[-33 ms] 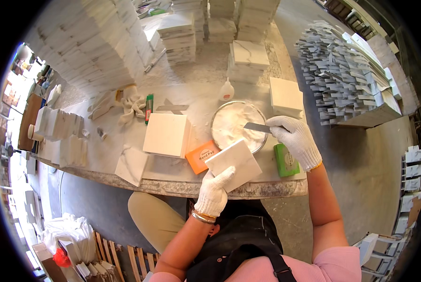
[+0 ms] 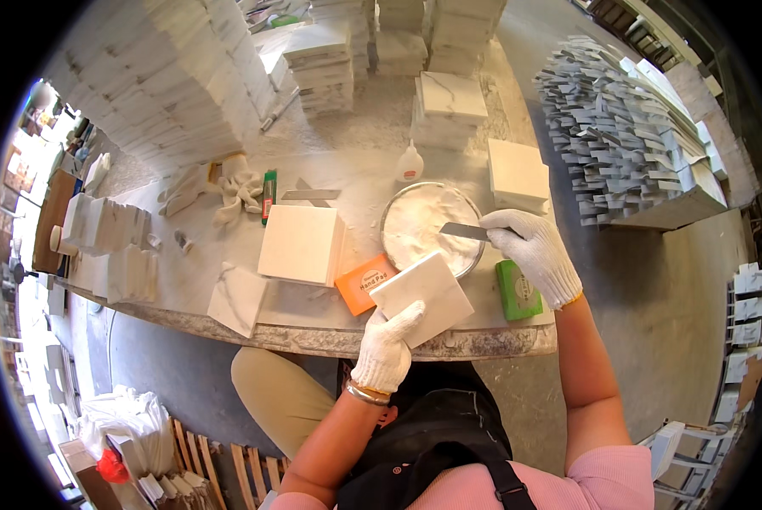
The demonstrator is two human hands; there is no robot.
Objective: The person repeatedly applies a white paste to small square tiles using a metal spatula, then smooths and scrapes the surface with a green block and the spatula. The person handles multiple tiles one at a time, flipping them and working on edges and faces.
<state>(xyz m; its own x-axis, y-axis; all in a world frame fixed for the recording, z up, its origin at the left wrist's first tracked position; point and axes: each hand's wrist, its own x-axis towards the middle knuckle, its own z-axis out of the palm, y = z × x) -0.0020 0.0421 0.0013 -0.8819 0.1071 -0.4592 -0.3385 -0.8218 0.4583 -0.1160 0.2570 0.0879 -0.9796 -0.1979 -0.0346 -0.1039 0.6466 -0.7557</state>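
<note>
My gloved left hand (image 2: 387, 347) grips a square white marble tile (image 2: 426, 299) by its lower left edge, thumb across its face. The tile is tilted over the table's front edge and hides part of an orange hand pad (image 2: 364, 286). In my gloved right hand (image 2: 534, 255) is a flat metal scraper blade (image 2: 466, 230), held over the right side of a round bowl of white paste (image 2: 423, 223). A green pad (image 2: 518, 290) lies just below the right hand. Left of the bowl sits a stack of square tiles (image 2: 301, 245), with a single veined tile (image 2: 238, 299) leaning beside it.
Behind the bowl stand a small white squeeze bottle (image 2: 410, 164) and tile stacks (image 2: 451, 98). Spare blades (image 2: 311, 195), a green-and-red tube (image 2: 269, 197) and crumpled gloves (image 2: 240, 192) lie at the left. A tall tile wall (image 2: 155, 81) rises behind them. A loaded pallet (image 2: 623, 136) stands on the right floor.
</note>
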